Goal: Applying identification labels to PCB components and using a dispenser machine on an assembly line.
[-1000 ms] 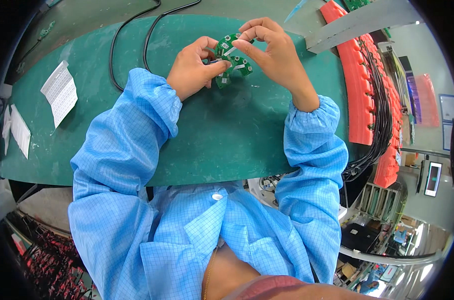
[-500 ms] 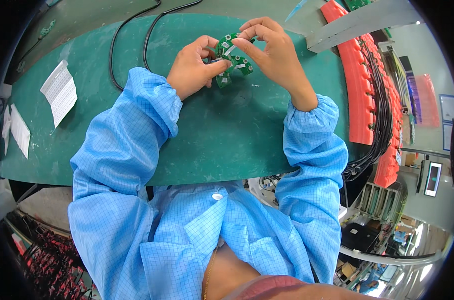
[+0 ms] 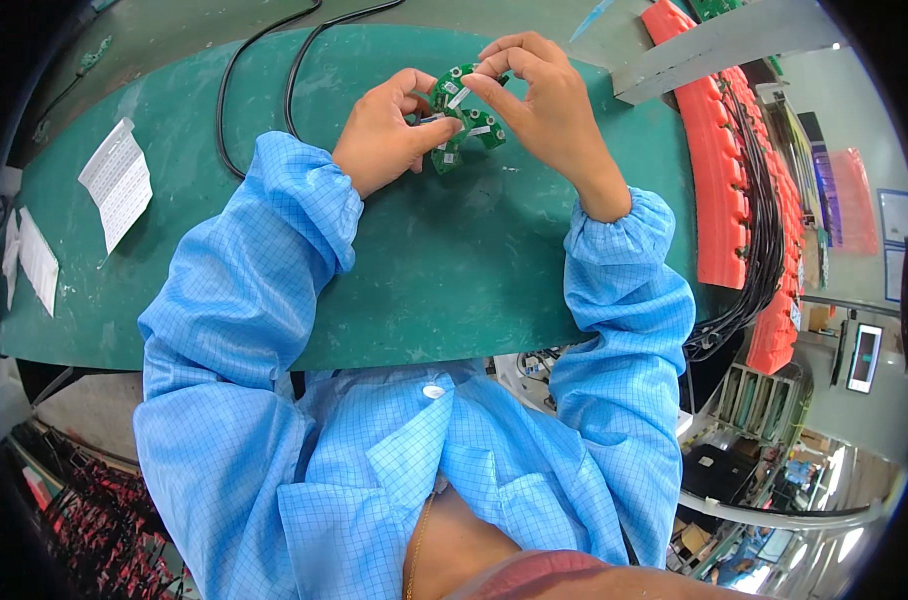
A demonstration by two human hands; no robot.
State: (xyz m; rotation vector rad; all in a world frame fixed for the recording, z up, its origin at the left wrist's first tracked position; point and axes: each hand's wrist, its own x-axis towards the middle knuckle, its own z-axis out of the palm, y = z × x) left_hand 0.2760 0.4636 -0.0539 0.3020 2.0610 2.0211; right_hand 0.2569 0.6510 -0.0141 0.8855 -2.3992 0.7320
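Observation:
My left hand (image 3: 382, 138) is closed around a small cluster of green circuit boards (image 3: 447, 158), with the thumb across them. They are held over the green table top, and their pieces fan out in curved shapes with small white labels and round metal parts. From the right, my right hand (image 3: 549, 105) pinches the upper board. Its thumb tip is at one end of a narrow white label strip (image 3: 458, 98) on that board. The fingers partly hide where the boards meet, so I cannot tell whether they are joined.
A printed white sheet (image 3: 117, 185) lies at the left, beside white paper strips (image 3: 39, 262). Black cables (image 3: 292, 90) curve across the far table edge. Red foam holders (image 3: 712, 190) with bundled black cables (image 3: 769, 230) line the right side, below a grey metal bar (image 3: 719, 55).
Both hands keep their hold on the circuit boards in nearly the same place. Only a very slight shift of the fingers and view shows.

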